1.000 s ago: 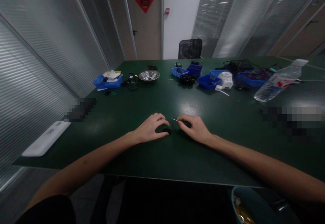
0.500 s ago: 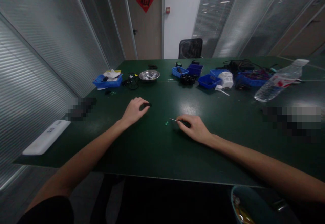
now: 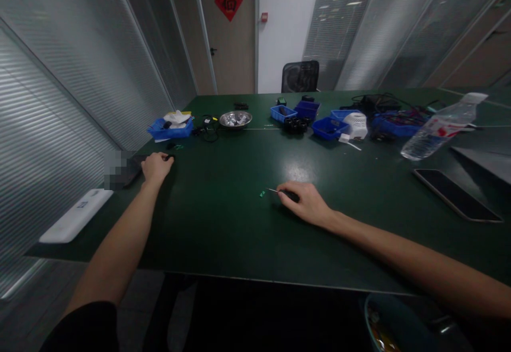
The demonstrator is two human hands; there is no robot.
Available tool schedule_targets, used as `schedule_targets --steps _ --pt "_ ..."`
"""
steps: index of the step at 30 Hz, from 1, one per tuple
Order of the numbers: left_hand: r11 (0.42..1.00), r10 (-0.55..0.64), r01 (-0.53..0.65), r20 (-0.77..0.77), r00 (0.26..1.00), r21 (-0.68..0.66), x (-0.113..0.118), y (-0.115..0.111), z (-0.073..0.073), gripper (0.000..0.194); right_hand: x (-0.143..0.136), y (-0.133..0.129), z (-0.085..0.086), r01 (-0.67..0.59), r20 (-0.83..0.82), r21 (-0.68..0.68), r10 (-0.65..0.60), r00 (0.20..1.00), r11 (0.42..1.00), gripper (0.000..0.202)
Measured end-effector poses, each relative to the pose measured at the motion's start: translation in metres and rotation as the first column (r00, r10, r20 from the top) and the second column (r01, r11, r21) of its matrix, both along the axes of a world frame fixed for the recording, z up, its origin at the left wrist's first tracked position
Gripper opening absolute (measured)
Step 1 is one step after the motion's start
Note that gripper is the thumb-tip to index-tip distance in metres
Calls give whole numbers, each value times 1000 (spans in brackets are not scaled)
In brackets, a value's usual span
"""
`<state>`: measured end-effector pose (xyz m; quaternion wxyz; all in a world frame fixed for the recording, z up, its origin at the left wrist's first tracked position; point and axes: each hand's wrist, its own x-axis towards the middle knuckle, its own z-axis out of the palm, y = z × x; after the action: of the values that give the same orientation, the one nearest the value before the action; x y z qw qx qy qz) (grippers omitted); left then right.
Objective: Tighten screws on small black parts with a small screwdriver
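At the left side of the green table [image 3: 223,235], my left hand [image 3: 156,169] pinches a small black part [image 3: 170,157] between thumb and fingertips. Just beyond it lie small dark and green pieces [image 3: 179,147]. My right hand [image 3: 306,201] rests on the table and is closed round the black handle of a thin screwdriver [image 3: 290,196]. Its metal shaft points left, with the tip close to a small green piece [image 3: 262,194] lying flat on the tabletop.
A blue tray [image 3: 175,132], a metal bowl [image 3: 222,123] and several blue bins [image 3: 328,129] stand toward the back. On the right are a plastic bottle [image 3: 433,134] and a phone [image 3: 455,195]. A white box [image 3: 77,216] lies left. Below the front edge is a bin [image 3: 369,320].
My left hand has moved left across the table, taking the small black part from near the middle to beside the green pieces. My right hand and the screwdriver have stayed in place.
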<state>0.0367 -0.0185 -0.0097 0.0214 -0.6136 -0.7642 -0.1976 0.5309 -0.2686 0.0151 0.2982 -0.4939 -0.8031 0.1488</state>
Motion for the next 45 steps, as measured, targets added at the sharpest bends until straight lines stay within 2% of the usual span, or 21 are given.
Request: schedule_targets --steps 4,7,10,13,16,18,20,23,26,28,34,39,45 --pt "1000 16 -16 -4 1000 10 10 -6 4 43 0 -1 1 -4 -2 -4 4 1000 1000 29" --pt "995 -6 10 -40 999 102 25 -18 15 49 0 -2 3 -3 -8 0 3 1000 1000 30" --pt "971 -132 143 -68 989 192 56 -34 29 45 -1 -2 4 -8 -14 0 8 1000 1000 30" --pt "915 -345 345 -34 938 208 103 -56 37 35 0 -1 2 -14 -16 2 14 1000 1000 29" --pt "776 -615 597 39 787 203 154 -89 35 30 0 1 0 -12 -14 2 12 1000 1000 28" --pt "643 -766 752 98 636 148 183 -114 30 31 1 1 -1 -11 -17 7 11 1000 1000 27" --pt "499 -863 862 141 484 93 205 -137 26 33 1 1 -2 -12 -20 14 12 1000 1000 26" --pt "316 -941 948 142 306 49 222 -160 24 34 1 2 -3 -11 -20 25 11 1000 1000 25" --pt "145 -987 989 72 144 3 225 -166 25 34 1 2 -4 -11 -20 32 12 1000 999 25" --pt "87 -996 996 24 88 -26 223 -164 26 33 1 2 -4 -9 -20 31 10 1000 999 25" --pt "111 -993 994 32 111 1 219 -156 22 30 -1 1 -2 -9 -15 21 9 1000 1000 26" --pt "180 -972 980 166 164 83 215 -151 20 20 0 1 -2 -9 -10 23 9 1000 1000 26" --pt "258 -927 964 300 227 68 216 -147 21 14 0 1 0 -13 -13 17 14 1000 1000 27"
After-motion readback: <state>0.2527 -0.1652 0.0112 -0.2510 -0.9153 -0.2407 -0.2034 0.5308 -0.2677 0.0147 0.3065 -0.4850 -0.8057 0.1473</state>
